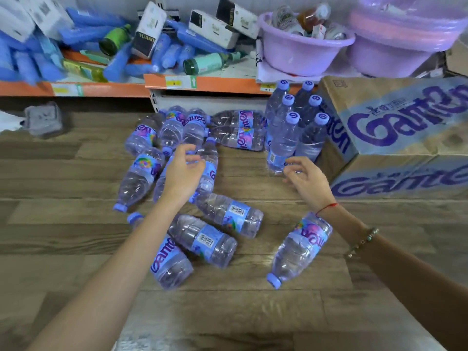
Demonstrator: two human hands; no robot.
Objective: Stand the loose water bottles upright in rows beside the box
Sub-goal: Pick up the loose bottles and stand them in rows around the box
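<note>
Left hand (182, 171): I see it hovering over the heap of lying bottles, fingers loosely curled, grasping nothing.
Right hand (305, 178): fingers relaxed and spread, fingertips just beside the nearest standing bottle (282, 145); I cannot tell if they touch it.
Standing bottles (296, 117): six upright in two rows, right against the cardboard box (395, 138).
Loose bottles (202, 239): many lie on their sides on the wooden floor (63, 224), one (300, 248) under my right wrist.
</note>
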